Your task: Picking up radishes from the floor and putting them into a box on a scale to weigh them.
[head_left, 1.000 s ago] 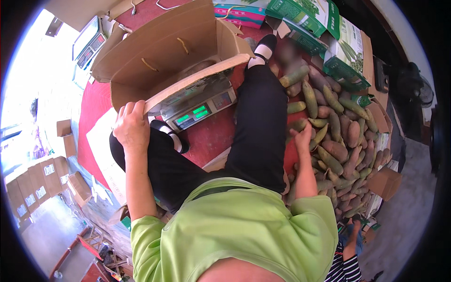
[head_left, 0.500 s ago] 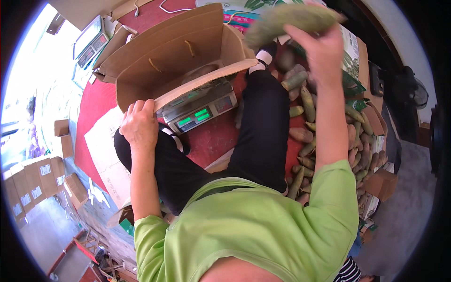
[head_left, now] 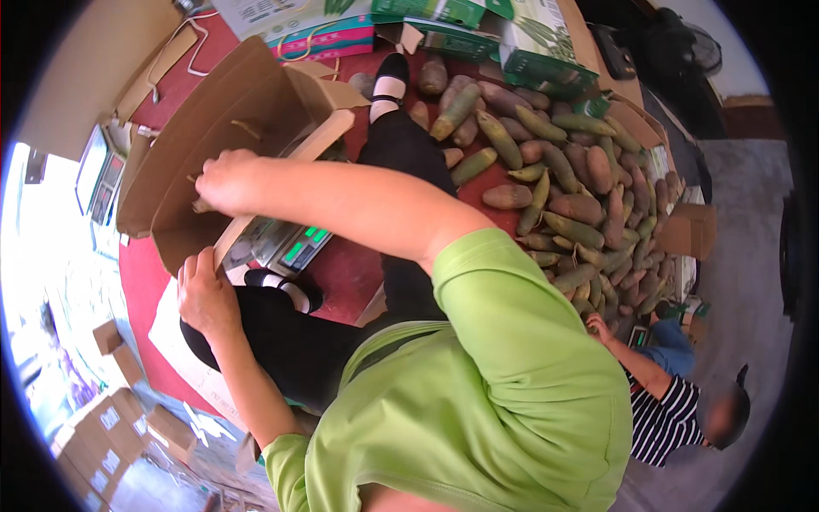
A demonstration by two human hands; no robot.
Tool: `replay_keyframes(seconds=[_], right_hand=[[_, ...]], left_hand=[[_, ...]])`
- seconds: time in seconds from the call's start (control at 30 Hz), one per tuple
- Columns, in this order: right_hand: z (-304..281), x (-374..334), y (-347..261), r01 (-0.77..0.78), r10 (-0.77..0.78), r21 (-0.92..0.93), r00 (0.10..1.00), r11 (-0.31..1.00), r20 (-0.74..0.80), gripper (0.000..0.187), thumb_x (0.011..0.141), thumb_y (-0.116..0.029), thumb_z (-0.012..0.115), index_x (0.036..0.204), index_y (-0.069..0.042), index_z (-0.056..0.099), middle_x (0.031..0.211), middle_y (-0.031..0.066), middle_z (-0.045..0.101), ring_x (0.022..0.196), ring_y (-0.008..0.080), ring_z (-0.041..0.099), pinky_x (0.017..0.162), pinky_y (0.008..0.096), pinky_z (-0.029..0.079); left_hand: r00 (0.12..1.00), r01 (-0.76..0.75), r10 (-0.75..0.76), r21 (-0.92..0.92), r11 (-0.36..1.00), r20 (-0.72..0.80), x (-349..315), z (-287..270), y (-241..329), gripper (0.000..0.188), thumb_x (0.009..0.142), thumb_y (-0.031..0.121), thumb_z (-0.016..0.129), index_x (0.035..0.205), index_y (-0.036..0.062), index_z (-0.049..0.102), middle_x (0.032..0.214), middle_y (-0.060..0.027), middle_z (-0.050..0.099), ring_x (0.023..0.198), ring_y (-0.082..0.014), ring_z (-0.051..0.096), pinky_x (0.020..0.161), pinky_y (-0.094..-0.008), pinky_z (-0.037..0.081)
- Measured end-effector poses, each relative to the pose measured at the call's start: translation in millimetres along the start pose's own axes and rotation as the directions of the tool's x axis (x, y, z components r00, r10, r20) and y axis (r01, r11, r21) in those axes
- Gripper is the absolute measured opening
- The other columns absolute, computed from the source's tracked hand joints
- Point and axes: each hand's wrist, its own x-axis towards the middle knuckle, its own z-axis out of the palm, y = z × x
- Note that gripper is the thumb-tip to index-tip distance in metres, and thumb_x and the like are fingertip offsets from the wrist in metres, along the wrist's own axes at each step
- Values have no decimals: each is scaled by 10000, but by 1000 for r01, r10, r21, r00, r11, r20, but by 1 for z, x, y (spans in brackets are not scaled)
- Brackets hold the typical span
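A tall, open cardboard box [head_left: 294, 98] stands tilted on a digital scale [head_left: 286, 256] with green lit digits. My left hand [head_left: 207, 294] is closed on the box's near corner, at the edge of its front flap. Reaching across, my right hand [head_left: 229, 183] is inside the box opening with its fingers curled. Below those fingers pokes the pale end of a green radish [head_left: 202, 206]; the rest of it is hidden by my hand and forearm. To the right, a large heap of green and reddish-brown radishes [head_left: 580, 207] spreads over the red surface.
Green and white printed cartons [head_left: 546, 51] stand behind the heap. A second scale [head_left: 104, 175] is beyond the box at left. Stacked brown boxes [head_left: 102, 435] fill the lower left. At lower right sits another person in a striped shirt [head_left: 665, 405], a hand near the heap.
My right hand has swung left with the green radish, from above the heap into the box. My view has turned right, bringing the other person into sight. My left hand keeps holding the box.
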Motion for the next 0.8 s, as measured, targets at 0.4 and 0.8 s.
replay_keyframes(seconds=[0.4, 0.8], right_hand=[[-71, -146, 95, 97, 232, 593, 860, 800, -454, 283, 811, -154, 645, 1076, -56, 638, 901, 75, 671, 819, 151, 639, 725, 278, 505], [209, -454, 231, -841, 866, 251, 499, 480, 16, 318, 743, -180, 675, 1022, -39, 616, 1000, 185, 639, 986, 340, 601, 824, 416, 482]], left_hand=[[999, 28, -28, 17, 999, -38, -3, 3, -4, 138, 814, 163, 631, 947, 194, 649, 879, -11, 625, 809, -258, 624, 622, -383, 492], [998, 40, -38, 58, 997, -41, -2, 13, -10, 161, 881, 290, 599, 973, 177, 670, 894, -38, 671, 759, -274, 652, 603, -384, 485]])
